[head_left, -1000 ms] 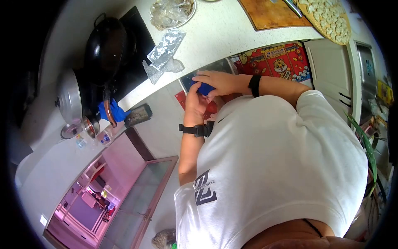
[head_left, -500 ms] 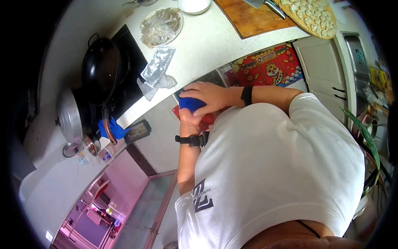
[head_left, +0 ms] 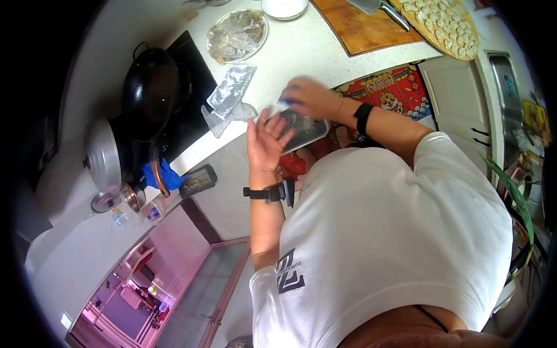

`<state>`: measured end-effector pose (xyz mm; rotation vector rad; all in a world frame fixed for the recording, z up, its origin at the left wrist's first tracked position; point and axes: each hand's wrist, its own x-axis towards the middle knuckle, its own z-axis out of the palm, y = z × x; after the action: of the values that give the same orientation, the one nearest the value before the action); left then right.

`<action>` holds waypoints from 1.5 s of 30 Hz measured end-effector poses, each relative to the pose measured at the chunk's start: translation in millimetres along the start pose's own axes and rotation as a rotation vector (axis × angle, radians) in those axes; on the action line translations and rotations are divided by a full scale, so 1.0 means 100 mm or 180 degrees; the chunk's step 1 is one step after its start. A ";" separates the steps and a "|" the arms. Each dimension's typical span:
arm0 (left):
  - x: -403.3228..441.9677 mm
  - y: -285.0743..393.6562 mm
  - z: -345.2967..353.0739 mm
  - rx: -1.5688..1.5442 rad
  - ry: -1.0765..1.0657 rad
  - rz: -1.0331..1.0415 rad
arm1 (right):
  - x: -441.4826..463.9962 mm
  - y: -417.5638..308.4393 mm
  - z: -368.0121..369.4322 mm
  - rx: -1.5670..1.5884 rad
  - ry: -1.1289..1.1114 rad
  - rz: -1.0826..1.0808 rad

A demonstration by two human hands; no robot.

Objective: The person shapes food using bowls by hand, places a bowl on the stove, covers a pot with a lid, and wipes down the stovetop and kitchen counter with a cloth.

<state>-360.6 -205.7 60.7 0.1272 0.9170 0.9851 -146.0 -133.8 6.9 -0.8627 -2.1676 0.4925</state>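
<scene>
The blue item (head_left: 286, 102), mostly hidden and blurred, is held under the bent fingers of the right hand (head_left: 310, 97), which is raised near the front edge of the bench. Just nearer and to the left, the left hand (head_left: 267, 145) is spread wide and bare, palm up, fingers apart, touching nothing that can be made out. Below them is a dark panel (head_left: 307, 132) with a pale edge; what it belongs to cannot be told. The bench (head_left: 290, 55) is white and speckled, with a silvery sheet (head_left: 234, 87) lying crumpled at its edge, beside the black hob (head_left: 188, 58). A pale floor (head_left: 223, 180) runs to the left, where a glazed door frame (head_left: 229, 255) stands beside a pink-lit room (head_left: 130, 296). To the right, a red mat (head_left: 391, 95) carries a cartoon tiger and lettering too small to read; the white shirt (head_left: 383, 226) bears a dark logo with upside-down letters beginning "TOW". On the far side, a plate (head_left: 264, 42) holds a clear plastic bag, a bowl (head_left: 284, 18) has something white in it, and a round woven tray (head_left: 467, 51) bears rows of dumplings. A wok (head_left: 145, 87) sits on the hob, and a small metal pot (head_left: 139, 202) with reddish contents stands nearer left.
</scene>
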 end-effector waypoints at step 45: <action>0.19 0.71 -0.50 0.1156 0.1591 0.1501 | 0.05 -0.20 0.84 0.0476 -0.0513 0.0085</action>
<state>-439.2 -164.9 52.2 0.4324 1.5698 1.3051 -220.3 -150.5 -34.5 -0.7938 -2.2331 0.7501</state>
